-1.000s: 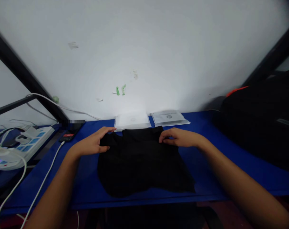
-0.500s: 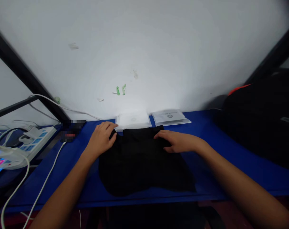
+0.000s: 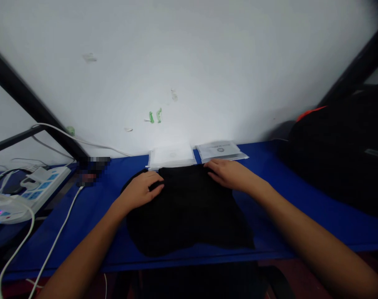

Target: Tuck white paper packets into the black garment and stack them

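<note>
A black cloth garment [image 3: 189,211] lies spread on the blue table [image 3: 304,207], its kind hard to make out in the dark fabric. My left hand [image 3: 142,189] rests on its upper left part, thumb apart from the fingers. At the upper right corner, my right hand [image 3: 224,172] lies palm down with fingers stretched over the cloth's edge. Just beyond the garment are two flat packets in clear plastic: a white packet [image 3: 172,155] and a grey printed packet [image 3: 222,150]. Parts of the cloth under both hands are hidden.
A white power strip [image 3: 48,185] with cables stands at the left, near a blurred-out dark object [image 3: 94,170]. A white cable [image 3: 62,226] runs down over the table's front. A large black bag-like object [image 3: 341,153] fills the right side. A white wall [image 3: 207,62] rises behind.
My left hand has moved down and right from the garment's upper left corner onto the cloth. My right hand has moved up to the upper right corner, and the upper left part has unfolded outward.
</note>
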A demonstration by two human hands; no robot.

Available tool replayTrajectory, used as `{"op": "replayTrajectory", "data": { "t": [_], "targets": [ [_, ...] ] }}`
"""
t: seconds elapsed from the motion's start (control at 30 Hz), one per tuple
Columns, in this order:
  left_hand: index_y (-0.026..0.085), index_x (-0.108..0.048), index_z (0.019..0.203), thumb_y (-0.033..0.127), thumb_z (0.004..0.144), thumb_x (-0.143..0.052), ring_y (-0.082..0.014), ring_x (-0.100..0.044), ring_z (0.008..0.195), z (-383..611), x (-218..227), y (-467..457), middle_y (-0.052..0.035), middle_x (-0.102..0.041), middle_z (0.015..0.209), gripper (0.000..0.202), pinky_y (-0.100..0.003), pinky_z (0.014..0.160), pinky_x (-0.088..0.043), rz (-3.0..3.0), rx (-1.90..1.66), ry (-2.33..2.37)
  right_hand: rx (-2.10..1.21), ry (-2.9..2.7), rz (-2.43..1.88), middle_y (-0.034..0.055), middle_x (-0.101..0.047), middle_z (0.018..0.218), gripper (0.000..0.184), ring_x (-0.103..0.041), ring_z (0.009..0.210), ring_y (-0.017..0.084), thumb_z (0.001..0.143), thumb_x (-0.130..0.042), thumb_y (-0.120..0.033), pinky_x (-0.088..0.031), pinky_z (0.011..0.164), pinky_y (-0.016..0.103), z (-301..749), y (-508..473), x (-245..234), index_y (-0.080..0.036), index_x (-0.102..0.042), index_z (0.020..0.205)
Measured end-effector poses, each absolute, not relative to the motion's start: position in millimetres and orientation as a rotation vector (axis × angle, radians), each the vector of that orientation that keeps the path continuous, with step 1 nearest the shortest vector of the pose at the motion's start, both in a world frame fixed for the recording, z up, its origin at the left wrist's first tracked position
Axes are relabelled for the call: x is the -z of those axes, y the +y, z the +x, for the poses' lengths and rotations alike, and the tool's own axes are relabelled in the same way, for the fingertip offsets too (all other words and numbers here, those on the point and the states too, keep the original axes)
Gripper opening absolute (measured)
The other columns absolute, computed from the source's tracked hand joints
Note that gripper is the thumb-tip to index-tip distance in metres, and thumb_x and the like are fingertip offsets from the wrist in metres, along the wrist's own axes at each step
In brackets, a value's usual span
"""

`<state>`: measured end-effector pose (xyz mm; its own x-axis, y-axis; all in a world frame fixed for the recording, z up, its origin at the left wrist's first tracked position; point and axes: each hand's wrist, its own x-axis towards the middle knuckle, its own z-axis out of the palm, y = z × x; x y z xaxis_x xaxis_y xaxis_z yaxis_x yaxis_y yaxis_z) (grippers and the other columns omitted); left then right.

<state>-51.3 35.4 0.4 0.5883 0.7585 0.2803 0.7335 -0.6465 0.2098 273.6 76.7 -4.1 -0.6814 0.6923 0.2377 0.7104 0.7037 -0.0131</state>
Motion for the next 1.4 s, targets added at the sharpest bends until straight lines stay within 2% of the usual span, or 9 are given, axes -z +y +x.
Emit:
{"op": "replayTrajectory", "data": {
  "t": [0.13, 0.23, 0.4, 0.57, 0.8, 0.97, 1.13, 1.3, 1.4],
  "targets": [
    [0.017, -0.062, 0.104, 0.029, 0.093, -0.050, -0.0255, -0.062, 0.092, -51.0, 7.9, 44.4, -0.0093, -0.066, 0.099, 0.020, -0.038, 0.079, -0.047, 2.792, -0.608, 1.882, 0.455, -2.510, -1.265, 0.0142, -0.064, 0.100, 0.027, -0.062, 0.087, 0.025, 0.096, -0.039, -0.026, -0.043, 0.060, 0.031, 268.8, 78.0, 7.0, -0.013, -0.058, 0.110],
    [0.016, -0.061, 0.106, 0.023, 0.093, -0.049, -0.0270, -0.060, 0.091, -45.6, 11.2, 45.2, -0.0110, -0.064, 0.097, 0.019, -0.038, 0.076, -0.045, 2.845, -0.603, 2.060, 0.555, -2.368, -1.266, 0.0144, -0.064, 0.099, 0.029, -0.061, 0.087, 0.025, 0.098, -0.037, -0.028, -0.040, 0.058, 0.031, 264.0, 74.1, 6.9, -0.013, -0.060, 0.107],
    [0.018, -0.060, 0.097, 0.031, 0.095, -0.050, -0.0192, -0.059, 0.077, -35.4, 7.7, 32.9, -0.0046, -0.063, 0.084, 0.016, -0.032, 0.072, -0.046, 2.762, -0.620, 1.680, 0.283, -2.448, -1.035, 0.0087, -0.064, 0.084, 0.031, -0.060, 0.078, 0.020, 0.099, -0.034, -0.030, -0.041, 0.062, 0.030, 254.0, 58.4, -0.9, -0.016, -0.061, 0.094],
    [0.021, -0.063, 0.107, 0.039, 0.093, -0.055, -0.0216, -0.058, 0.098, -32.2, 7.2, 24.8, -0.0067, -0.062, 0.105, 0.024, -0.037, 0.088, -0.047, 2.733, -0.411, 1.215, -0.038, -2.729, -0.940, 0.0081, -0.064, 0.093, 0.024, -0.061, 0.084, 0.021, 0.096, -0.048, -0.037, -0.046, 0.069, 0.031, 246.5, 56.2, 5.5, -0.018, -0.061, 0.101],
    [0.021, -0.059, 0.121, 0.047, 0.099, -0.042, -0.0249, -0.055, 0.110, -33.0, 8.8, 25.9, -0.0086, -0.061, 0.118, 0.039, -0.044, 0.097, -0.043, 2.673, -0.352, 1.353, -0.079, -2.671, -1.137, 0.0149, -0.060, 0.114, 0.034, -0.058, 0.104, 0.028, 0.092, -0.056, -0.042, -0.049, 0.086, 0.039, 248.4, 69.3, 22.3, -0.015, -0.059, 0.113],
    [0.020, -0.057, 0.121, 0.063, 0.082, -0.060, -0.0279, -0.054, 0.111, -34.8, 6.5, 23.0, -0.0090, -0.060, 0.120, 0.058, -0.044, 0.098, -0.041, 2.640, -0.290, 1.274, -0.169, -2.762, -1.073, 0.0139, -0.060, 0.111, 0.036, -0.057, 0.103, 0.027, 0.093, -0.052, -0.045, -0.048, 0.088, 0.039, 249.5, 67.1, 16.5, -0.015, -0.060, 0.111],
    [0.022, -0.062, 0.108, 0.056, 0.086, -0.061, -0.0243, -0.055, 0.105, -36.9, 4.5, 22.5, -0.0061, -0.062, 0.111, 0.041, -0.040, 0.094, -0.042, 2.617, -0.319, 1.183, -0.376, -2.799, -0.941, 0.0107, -0.061, 0.106, 0.029, -0.057, 0.100, 0.024, 0.092, -0.055, -0.045, -0.047, 0.087, 0.037, 253.5, 68.5, 11.0, -0.017, -0.063, 0.093],
    [0.021, -0.065, 0.094, 0.038, 0.101, -0.040, -0.0188, -0.058, 0.095, -36.3, 2.8, 24.7, -0.0046, -0.063, 0.099, 0.031, -0.035, 0.089, -0.044, 2.610, -0.360, 1.126, -0.495, -2.810, -0.925, 0.0069, -0.060, 0.098, 0.018, -0.056, 0.091, 0.021, 0.091, -0.057, -0.036, -0.046, 0.080, 0.033, 253.7, 66.4, 6.9, -0.019, -0.060, 0.091],
    [0.020, -0.064, 0.097, 0.033, 0.099, -0.045, -0.0198, -0.058, 0.096, -36.1, 5.2, 25.7, -0.0046, -0.063, 0.099, 0.023, -0.036, 0.089, -0.045, 2.611, -0.341, 1.182, -0.507, -2.817, -0.966, 0.0064, -0.059, 0.096, 0.015, -0.056, 0.088, 0.020, 0.090, -0.058, -0.034, -0.046, 0.077, 0.032, 252.8, 65.8, 6.5, -0.019, -0.059, 0.091]
  ]
}}
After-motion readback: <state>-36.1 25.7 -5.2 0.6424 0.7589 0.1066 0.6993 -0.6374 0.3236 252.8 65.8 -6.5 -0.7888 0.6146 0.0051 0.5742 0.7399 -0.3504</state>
